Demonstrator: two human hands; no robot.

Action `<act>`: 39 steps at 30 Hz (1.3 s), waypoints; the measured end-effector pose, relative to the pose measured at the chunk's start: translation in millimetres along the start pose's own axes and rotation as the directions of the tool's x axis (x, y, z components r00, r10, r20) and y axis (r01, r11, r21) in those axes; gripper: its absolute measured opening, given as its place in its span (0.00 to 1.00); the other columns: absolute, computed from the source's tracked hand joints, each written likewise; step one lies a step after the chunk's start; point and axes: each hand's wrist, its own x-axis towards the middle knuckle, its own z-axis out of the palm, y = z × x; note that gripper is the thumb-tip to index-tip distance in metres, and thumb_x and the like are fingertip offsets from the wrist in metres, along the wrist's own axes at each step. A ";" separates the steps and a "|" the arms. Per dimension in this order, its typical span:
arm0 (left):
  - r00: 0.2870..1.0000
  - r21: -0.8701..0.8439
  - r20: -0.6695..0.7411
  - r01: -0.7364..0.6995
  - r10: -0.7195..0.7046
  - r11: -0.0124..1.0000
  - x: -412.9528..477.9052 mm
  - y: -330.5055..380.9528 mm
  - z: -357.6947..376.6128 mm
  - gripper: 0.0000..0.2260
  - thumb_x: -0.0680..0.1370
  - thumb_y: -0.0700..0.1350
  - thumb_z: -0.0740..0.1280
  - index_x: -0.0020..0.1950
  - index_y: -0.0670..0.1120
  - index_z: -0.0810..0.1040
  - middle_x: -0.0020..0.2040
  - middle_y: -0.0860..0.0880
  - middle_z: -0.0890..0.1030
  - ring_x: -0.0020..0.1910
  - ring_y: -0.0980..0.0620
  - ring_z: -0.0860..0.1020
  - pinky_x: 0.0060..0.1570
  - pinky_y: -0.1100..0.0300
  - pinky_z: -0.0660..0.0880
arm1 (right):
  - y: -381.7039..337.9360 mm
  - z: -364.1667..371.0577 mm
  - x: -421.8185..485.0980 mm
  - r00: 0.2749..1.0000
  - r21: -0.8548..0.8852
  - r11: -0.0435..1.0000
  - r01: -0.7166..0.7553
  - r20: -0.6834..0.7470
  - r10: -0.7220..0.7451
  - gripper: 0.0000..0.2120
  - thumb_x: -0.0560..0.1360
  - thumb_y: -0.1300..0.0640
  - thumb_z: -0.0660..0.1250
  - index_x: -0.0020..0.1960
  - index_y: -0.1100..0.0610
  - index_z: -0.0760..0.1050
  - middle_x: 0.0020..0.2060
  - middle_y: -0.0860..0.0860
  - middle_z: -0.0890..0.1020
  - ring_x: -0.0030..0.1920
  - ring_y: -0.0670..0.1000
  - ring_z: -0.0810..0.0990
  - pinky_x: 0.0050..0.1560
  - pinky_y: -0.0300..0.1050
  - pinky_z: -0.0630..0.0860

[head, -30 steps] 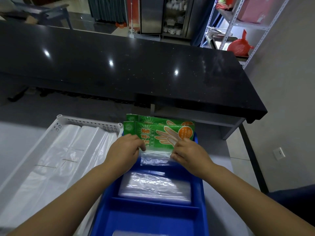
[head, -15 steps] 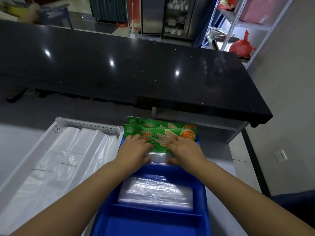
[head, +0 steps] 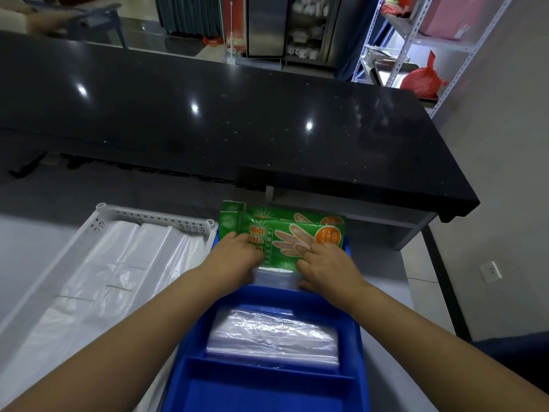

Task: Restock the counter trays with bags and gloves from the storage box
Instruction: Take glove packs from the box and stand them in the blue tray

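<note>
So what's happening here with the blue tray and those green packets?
A person is stocking a counter. Both hands, left hand and right hand, press green glove packets into the far compartment of a blue tray. The next compartment holds a stack of clear plastic bags. Beside it, a white tray holds white plastic bags.

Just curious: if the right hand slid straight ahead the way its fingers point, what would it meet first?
The right hand already rests on the front green plastic glove packet; going on, it would probably meet the second green packet standing behind, though depth is unclear.
</note>
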 end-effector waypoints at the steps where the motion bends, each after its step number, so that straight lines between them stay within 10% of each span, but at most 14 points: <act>1: 0.999 -0.044 0.043 0.018 -0.016 0.999 -2.8 -4.0 -1.9 0.07 0.69 0.44 0.67 0.47 0.47 0.77 0.47 0.47 0.80 0.51 0.45 0.74 0.46 0.55 0.65 | 2.3 -1.0 -3.0 1.000 -0.004 1.000 0.021 0.022 -0.021 0.13 0.55 0.48 0.80 0.33 0.51 0.79 0.39 0.48 0.86 0.40 0.49 0.82 0.34 0.40 0.76; 6: 0.987 -0.180 0.150 0.079 -0.052 0.980 -17.4 -25.5 -13.6 0.10 0.71 0.43 0.65 0.52 0.52 0.78 0.48 0.50 0.81 0.47 0.47 0.77 0.41 0.58 0.70 | 15.7 -4.8 -18.6 1.000 0.007 1.000 0.023 -0.009 -0.023 0.13 0.60 0.45 0.77 0.38 0.52 0.81 0.38 0.48 0.85 0.36 0.50 0.81 0.33 0.41 0.76; 10: 0.982 -0.261 -0.075 0.150 -0.175 0.954 -22.0 -26.6 -27.1 0.10 0.73 0.48 0.67 0.54 0.53 0.78 0.49 0.53 0.82 0.47 0.49 0.79 0.43 0.57 0.74 | 21.7 -5.3 -32.2 0.950 0.246 0.951 -0.187 -0.200 0.239 0.09 0.66 0.52 0.76 0.40 0.57 0.81 0.33 0.53 0.83 0.31 0.53 0.80 0.27 0.44 0.76; 18: 0.845 -0.260 -0.418 0.240 -0.333 0.935 -0.7 -4.9 -22.7 0.26 0.70 0.43 0.72 0.67 0.43 0.70 0.64 0.42 0.73 0.61 0.40 0.71 0.56 0.46 0.71 | 18.3 11.5 -27.2 0.521 0.672 0.355 -0.650 0.054 0.852 0.13 0.74 0.50 0.67 0.53 0.54 0.68 0.40 0.46 0.75 0.37 0.50 0.76 0.32 0.42 0.72; 24: 0.851 -0.250 -0.349 0.318 -0.392 0.914 18.4 -8.5 -17.0 0.20 0.75 0.46 0.67 0.65 0.45 0.69 0.60 0.45 0.76 0.57 0.43 0.70 0.51 0.49 0.71 | 15.8 21.3 -19.7 0.482 0.689 0.272 -0.672 0.128 0.867 0.09 0.74 0.50 0.67 0.46 0.49 0.66 0.35 0.43 0.74 0.33 0.46 0.74 0.27 0.36 0.63; 33: 0.834 -0.388 -0.363 0.270 -0.416 0.881 8.5 -15.5 -25.5 0.21 0.74 0.43 0.69 0.66 0.43 0.69 0.61 0.44 0.75 0.59 0.44 0.70 0.52 0.49 0.72 | 11.1 17.4 -31.9 0.490 0.765 0.294 -0.573 0.032 0.871 0.12 0.72 0.54 0.71 0.47 0.49 0.67 0.41 0.44 0.76 0.37 0.44 0.75 0.31 0.32 0.67; 39: 0.738 -0.423 -0.441 0.331 -0.511 0.843 -34.3 -30.8 -25.7 0.15 0.73 0.38 0.68 0.60 0.44 0.76 0.56 0.43 0.78 0.56 0.42 0.72 0.48 0.48 0.73 | -10.4 -3.8 -13.5 0.819 0.479 0.841 -0.251 -0.359 0.449 0.09 0.68 0.59 0.74 0.47 0.59 0.78 0.39 0.55 0.81 0.36 0.54 0.78 0.29 0.41 0.72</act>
